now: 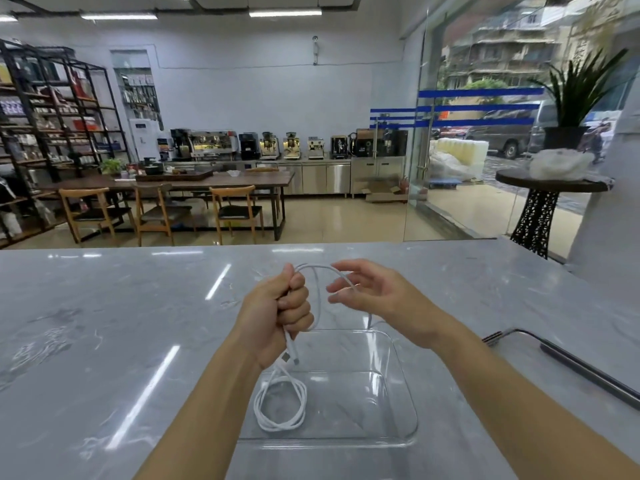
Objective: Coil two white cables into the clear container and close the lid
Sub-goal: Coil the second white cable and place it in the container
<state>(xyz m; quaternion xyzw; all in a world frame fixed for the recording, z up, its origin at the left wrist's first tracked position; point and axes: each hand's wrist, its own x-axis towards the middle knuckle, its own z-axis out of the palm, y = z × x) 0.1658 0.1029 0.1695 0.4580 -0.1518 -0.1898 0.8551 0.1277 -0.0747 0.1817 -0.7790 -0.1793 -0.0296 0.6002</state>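
Held cable (291, 344) is gripped in the left hand (277, 306), whose fingers (298, 306) are curled tight round a bunch of its turns, with its plugs (289, 358) hanging just below the fist. From the top of the fist one loop arches over to the right hand (381, 296), whose fingers are relaxed and slightly spread. The strand runs across them, but nothing shows them pinching it. Both hands hang above the far rim of the container (403, 375), which sits near the near edge of the table (138, 306), about midway along it. The coiled cable (277, 427) already lies in its left half, in loose rings.

I judge the cable light, thin and limp but springy: a coil will likely open as soon as the grip eases. It is probably best held where the turns cross and set down with a palm over it. The container looks rigid and smooth, so it may slide on the glossy table. Its right half is free for the second coil.

A dark-edged thing (588, 374) lies toward the right edge, well apart. Whether it is the lid I cannot tell. Nothing stands between the hands and the container
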